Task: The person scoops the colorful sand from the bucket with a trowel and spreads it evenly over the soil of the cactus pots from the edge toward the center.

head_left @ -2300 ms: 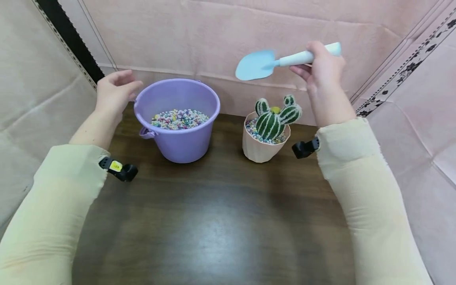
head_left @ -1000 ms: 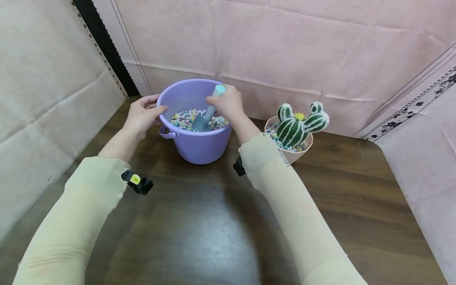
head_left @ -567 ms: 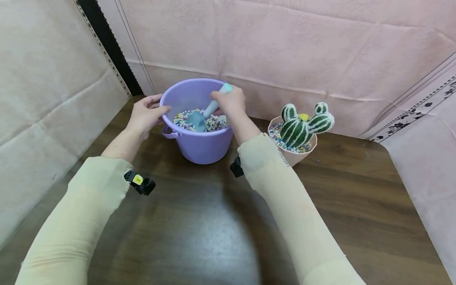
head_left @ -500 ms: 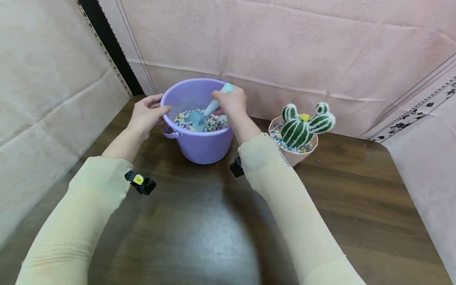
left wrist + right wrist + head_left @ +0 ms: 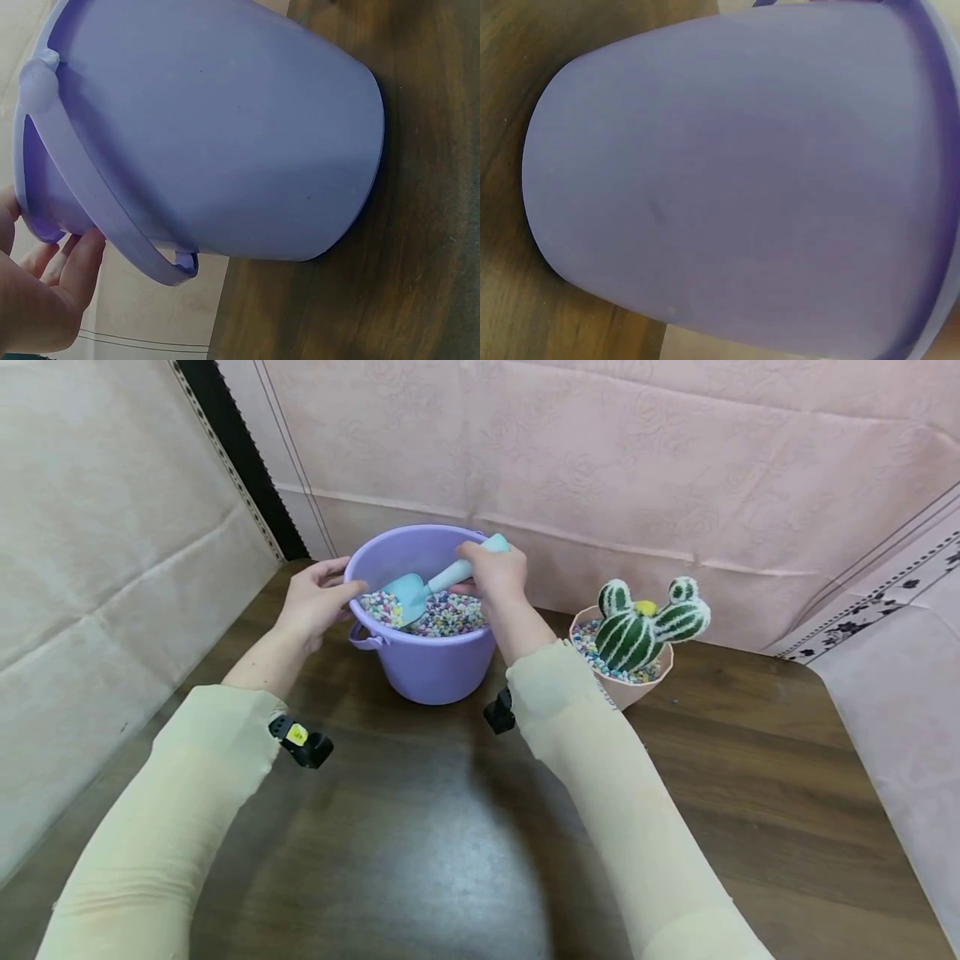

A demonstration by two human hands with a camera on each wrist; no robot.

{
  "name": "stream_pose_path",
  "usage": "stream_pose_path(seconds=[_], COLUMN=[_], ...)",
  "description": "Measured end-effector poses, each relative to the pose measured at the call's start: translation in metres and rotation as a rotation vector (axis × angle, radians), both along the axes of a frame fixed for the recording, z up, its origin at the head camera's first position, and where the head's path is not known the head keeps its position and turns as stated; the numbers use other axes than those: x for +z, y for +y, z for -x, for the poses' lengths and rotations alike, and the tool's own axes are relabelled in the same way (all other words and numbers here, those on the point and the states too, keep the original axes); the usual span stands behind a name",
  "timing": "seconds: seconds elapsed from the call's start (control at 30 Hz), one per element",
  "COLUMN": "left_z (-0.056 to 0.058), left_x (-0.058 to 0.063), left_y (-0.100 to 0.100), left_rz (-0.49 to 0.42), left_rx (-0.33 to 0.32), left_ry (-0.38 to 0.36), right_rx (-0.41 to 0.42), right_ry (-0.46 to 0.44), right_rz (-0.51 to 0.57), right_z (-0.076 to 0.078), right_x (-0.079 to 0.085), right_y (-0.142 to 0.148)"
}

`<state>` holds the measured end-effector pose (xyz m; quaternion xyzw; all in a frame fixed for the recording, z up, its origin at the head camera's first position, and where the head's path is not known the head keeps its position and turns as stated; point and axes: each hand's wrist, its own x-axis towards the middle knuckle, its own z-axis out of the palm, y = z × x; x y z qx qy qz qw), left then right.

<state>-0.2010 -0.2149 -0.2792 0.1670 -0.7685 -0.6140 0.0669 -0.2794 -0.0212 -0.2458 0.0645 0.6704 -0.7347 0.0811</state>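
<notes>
A purple bucket (image 5: 435, 668) partly filled with small multicoloured beads (image 5: 453, 617) stands on the table. At its left side my left hand (image 5: 310, 603) grips the rim, thumb over the edge and fingers outside. The left wrist view shows that hand (image 5: 41, 300) by the rim, beside the bucket's hanging handle (image 5: 97, 187). My right hand (image 5: 498, 577) holds a light blue trowel (image 5: 448, 577) by its handle, reaching over the bucket's right rim. Its blade is inside the bucket, tilted at the beads. In the right wrist view, the bucket's side (image 5: 727, 180) fills most of the picture and the trowel is hidden.
Right of the bucket, partly behind my right sleeve, is a pale pink pot (image 5: 626, 693) with a fuzzy green cactus (image 5: 628, 639) and beads. The dark wooden table (image 5: 405, 843) meets pink cloth walls (image 5: 600, 468) at the back and sides.
My right hand has brought the trowel from above the cactus into the bucket, and its blade has lifted and tilted in the beads. My left hand has come onto the bucket's rim.
</notes>
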Motion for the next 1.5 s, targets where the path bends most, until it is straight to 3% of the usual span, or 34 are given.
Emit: stream_pose_path(seconds=[0.23, 1.03, 1.13, 1.37, 1.5], left_z=[0.003, 0.017, 0.019, 0.023, 0.023], left_x=[0.001, -0.002, -0.001, 0.014, 0.026], left_y=[0.0, -0.003, -0.001, 0.003, 0.01], left_rz=[-0.027, -0.042, -0.038, -0.039, -0.019], left_rx=[-0.021, -0.007, 0.023, 0.215, 0.239], left_ry=[-0.034, -0.032, 0.002, 0.197, 0.295], right_rx=[-0.048, -0.153, -0.176, -0.212, -0.219], right_ry=[-0.041, -0.087, -0.096, -0.117, -0.141], right_rz=[0.142, 0.364, 0.395, 0.434, 0.468], right_z=[-0.001, 0.013, 0.016, 0.021, 0.024], right_x=[0.005, 0.01, 0.013, 0.03, 0.047], right_y=[0.005, 0.028, 0.033, 0.051, 0.066])
